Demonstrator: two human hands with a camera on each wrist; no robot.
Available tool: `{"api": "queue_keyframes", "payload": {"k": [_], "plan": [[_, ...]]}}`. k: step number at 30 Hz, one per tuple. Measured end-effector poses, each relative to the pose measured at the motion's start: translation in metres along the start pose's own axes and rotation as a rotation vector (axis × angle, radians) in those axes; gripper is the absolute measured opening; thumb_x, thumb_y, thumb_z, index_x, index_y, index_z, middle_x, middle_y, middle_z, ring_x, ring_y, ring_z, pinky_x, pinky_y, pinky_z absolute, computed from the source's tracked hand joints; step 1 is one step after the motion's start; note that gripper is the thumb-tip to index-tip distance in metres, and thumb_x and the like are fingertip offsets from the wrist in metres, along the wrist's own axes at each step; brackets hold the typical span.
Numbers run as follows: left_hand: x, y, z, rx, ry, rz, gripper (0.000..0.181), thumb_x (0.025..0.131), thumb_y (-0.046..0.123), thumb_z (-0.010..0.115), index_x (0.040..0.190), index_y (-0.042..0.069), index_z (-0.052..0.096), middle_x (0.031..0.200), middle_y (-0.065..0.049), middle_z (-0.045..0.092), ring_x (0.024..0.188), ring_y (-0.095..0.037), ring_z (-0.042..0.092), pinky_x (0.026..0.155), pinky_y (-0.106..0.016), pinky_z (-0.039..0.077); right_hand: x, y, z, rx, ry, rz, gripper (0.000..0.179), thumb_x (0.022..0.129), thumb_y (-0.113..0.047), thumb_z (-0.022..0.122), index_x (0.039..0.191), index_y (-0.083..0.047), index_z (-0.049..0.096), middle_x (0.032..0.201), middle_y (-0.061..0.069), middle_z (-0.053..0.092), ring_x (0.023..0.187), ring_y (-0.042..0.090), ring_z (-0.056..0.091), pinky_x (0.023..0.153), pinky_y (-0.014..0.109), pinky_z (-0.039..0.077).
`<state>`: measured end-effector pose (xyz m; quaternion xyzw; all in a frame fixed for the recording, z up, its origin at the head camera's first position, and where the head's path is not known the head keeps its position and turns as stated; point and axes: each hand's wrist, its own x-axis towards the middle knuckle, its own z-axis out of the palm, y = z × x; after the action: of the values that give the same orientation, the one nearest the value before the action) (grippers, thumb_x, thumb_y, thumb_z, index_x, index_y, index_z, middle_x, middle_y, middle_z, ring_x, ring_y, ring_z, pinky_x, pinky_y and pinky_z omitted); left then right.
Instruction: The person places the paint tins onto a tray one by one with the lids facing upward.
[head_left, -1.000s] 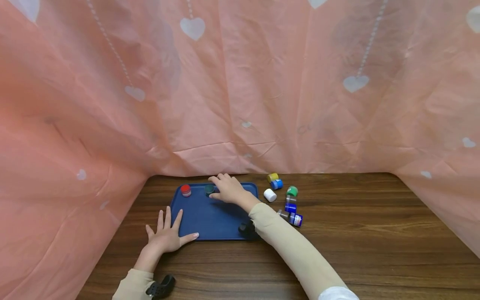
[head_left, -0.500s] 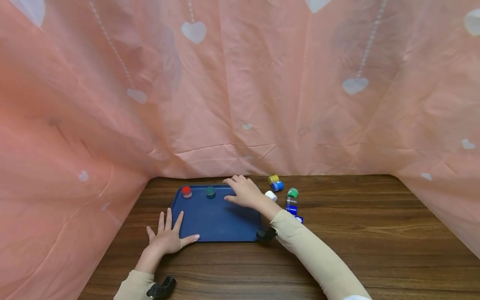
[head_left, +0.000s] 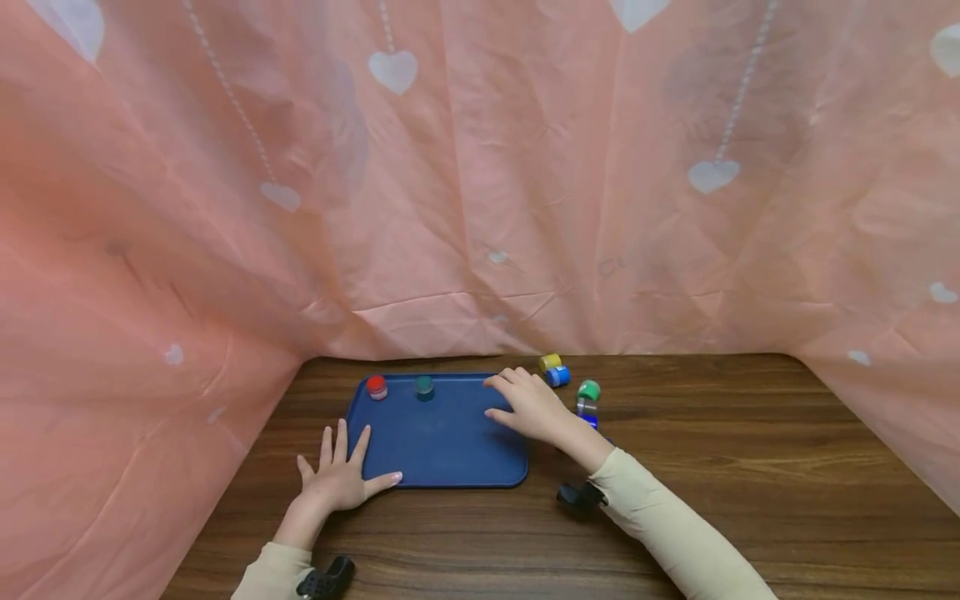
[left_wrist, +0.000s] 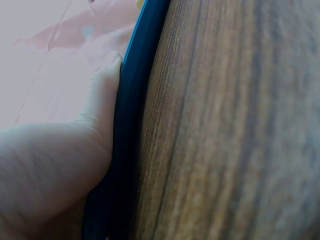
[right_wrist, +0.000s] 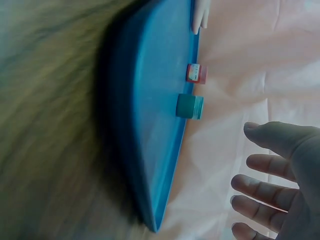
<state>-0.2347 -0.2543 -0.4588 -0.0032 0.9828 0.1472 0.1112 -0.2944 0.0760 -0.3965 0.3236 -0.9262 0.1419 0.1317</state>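
Observation:
A blue tray (head_left: pixel 442 450) lies on the wooden table, with a small red-lidded paint jar (head_left: pixel 377 387) and a dark green paint jar (head_left: pixel 424 388) standing along its far side. Spread over the tray's near left corner, my left hand (head_left: pixel 332 482) has its thumb on the front rim (left_wrist: pixel 131 55). My right hand (head_left: pixel 536 408) hovers over the tray's right edge, fingers apart and holding nothing. Both the green jar (right_wrist: pixel 189 106) and the red jar (right_wrist: pixel 196 73) show upright on the tray in the right wrist view. The white jar seen earlier is hidden behind my right hand.
Right of the tray lie a yellow jar (head_left: pixel 550 362), a light blue jar (head_left: pixel 558 376), a green-lidded jar (head_left: pixel 588 390), a clear-and-grey jar (head_left: pixel 587 407) and a dark blue jar (head_left: pixel 589 422), partly covered by my right arm. A pink curtain (head_left: pixel 480 208) hangs behind the table.
My right hand has drawn away from the dark green jar and moved right across the tray to its right edge. The jar stays standing there. My left hand has stayed put.

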Motion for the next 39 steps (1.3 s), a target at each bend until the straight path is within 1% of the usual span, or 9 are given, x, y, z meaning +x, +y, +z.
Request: {"api": "queue_keyframes", "payload": {"k": [3, 9, 13, 17, 21, 26, 29, 35, 39], "plan": [[0.002, -0.001, 0.002, 0.0, 0.008, 0.007, 0.123, 0.067, 0.094, 0.043, 0.158, 0.017, 0.012, 0.162, -0.024, -0.014, 0.148, -0.047, -0.017, 0.098, -0.082, -0.016, -0.011, 0.005, -0.002, -0.016, 0.023, -0.012, 0.04, 0.087, -0.033, 0.073, 0.121, -0.013, 0.065, 0.113, 0.005, 0.066, 0.103, 0.025, 0.059, 0.081, 0.04, 0.05], [0.003, 0.001, 0.001, -0.003, -0.001, 0.005, 0.123, 0.067, 0.094, 0.043, 0.158, 0.018, 0.011, 0.162, -0.023, -0.015, 0.148, -0.046, -0.018, 0.098, -0.081, -0.016, -0.033, 0.016, -0.009, -0.036, 0.051, -0.009, 0.039, 0.085, -0.031, 0.075, 0.117, -0.01, 0.066, 0.108, 0.005, 0.066, 0.094, 0.023, 0.059, 0.073, 0.036, 0.047], [0.002, 0.002, -0.002, -0.002, -0.004, 0.0, 0.123, 0.067, 0.094, 0.043, 0.158, 0.018, 0.011, 0.162, -0.023, -0.015, 0.148, -0.046, -0.018, 0.099, -0.081, -0.016, -0.044, 0.023, -0.011, -0.048, 0.084, -0.011, 0.039, 0.085, -0.031, 0.076, 0.115, -0.009, 0.067, 0.106, 0.005, 0.066, 0.094, 0.022, 0.061, 0.074, 0.038, 0.049], [0.001, 0.002, -0.005, 0.001, -0.011, -0.001, 0.123, 0.067, 0.094, 0.042, 0.159, 0.019, 0.01, 0.162, -0.022, -0.016, 0.148, -0.045, -0.019, 0.099, -0.081, -0.015, -0.052, 0.03, -0.012, -0.078, 0.134, -0.034, 0.037, 0.082, -0.03, 0.078, 0.11, -0.009, 0.066, 0.102, 0.005, 0.065, 0.092, 0.022, 0.061, 0.077, 0.041, 0.049], [0.001, 0.003, -0.005, 0.003, -0.018, -0.002, 0.124, 0.066, 0.095, 0.042, 0.159, 0.02, 0.009, 0.162, -0.022, -0.016, 0.148, -0.045, -0.02, 0.1, -0.081, -0.015, -0.062, 0.035, -0.013, -0.122, 0.163, -0.043, 0.036, 0.079, -0.03, 0.08, 0.106, -0.009, 0.066, 0.099, 0.005, 0.065, 0.088, 0.022, 0.059, 0.076, 0.039, 0.049], [0.003, 0.001, -0.003, 0.004, -0.008, 0.0, 0.123, 0.067, 0.094, 0.042, 0.158, 0.019, 0.01, 0.162, -0.023, -0.015, 0.148, -0.046, -0.018, 0.099, -0.081, -0.016, -0.073, 0.04, -0.013, -0.165, 0.155, -0.026, 0.037, 0.078, -0.031, 0.081, 0.105, -0.011, 0.068, 0.095, 0.002, 0.064, 0.08, 0.018, 0.055, 0.067, 0.034, 0.046], [0.004, 0.0, -0.002, 0.002, 0.002, 0.006, 0.123, 0.067, 0.094, 0.043, 0.158, 0.017, 0.012, 0.162, -0.024, -0.014, 0.147, -0.047, -0.017, 0.098, -0.082, -0.016, -0.077, 0.042, -0.012, -0.179, 0.136, -0.011, 0.038, 0.076, -0.033, 0.082, 0.105, -0.011, 0.068, 0.092, 0.001, 0.063, 0.08, 0.019, 0.054, 0.065, 0.034, 0.044], [0.004, -0.001, 0.0, 0.005, 0.007, 0.01, 0.123, 0.067, 0.094, 0.043, 0.158, 0.017, 0.012, 0.162, -0.024, -0.014, 0.147, -0.047, -0.018, 0.098, -0.082, -0.016, -0.082, 0.045, -0.009, -0.236, 0.057, 0.033, 0.04, 0.075, -0.042, 0.081, 0.097, -0.011, 0.068, 0.091, 0.001, 0.06, 0.083, 0.019, 0.053, 0.066, 0.033, 0.041], [0.004, -0.001, -0.001, 0.008, 0.011, 0.013, 0.123, 0.067, 0.094, 0.042, 0.158, 0.017, 0.012, 0.162, -0.024, -0.015, 0.147, -0.047, -0.017, 0.098, -0.082, -0.016, -0.082, 0.045, -0.007, -0.275, 0.025, 0.047, 0.04, 0.074, -0.043, 0.081, 0.095, -0.011, 0.067, 0.09, 0.001, 0.057, 0.083, 0.02, 0.051, 0.067, 0.033, 0.04]]}}
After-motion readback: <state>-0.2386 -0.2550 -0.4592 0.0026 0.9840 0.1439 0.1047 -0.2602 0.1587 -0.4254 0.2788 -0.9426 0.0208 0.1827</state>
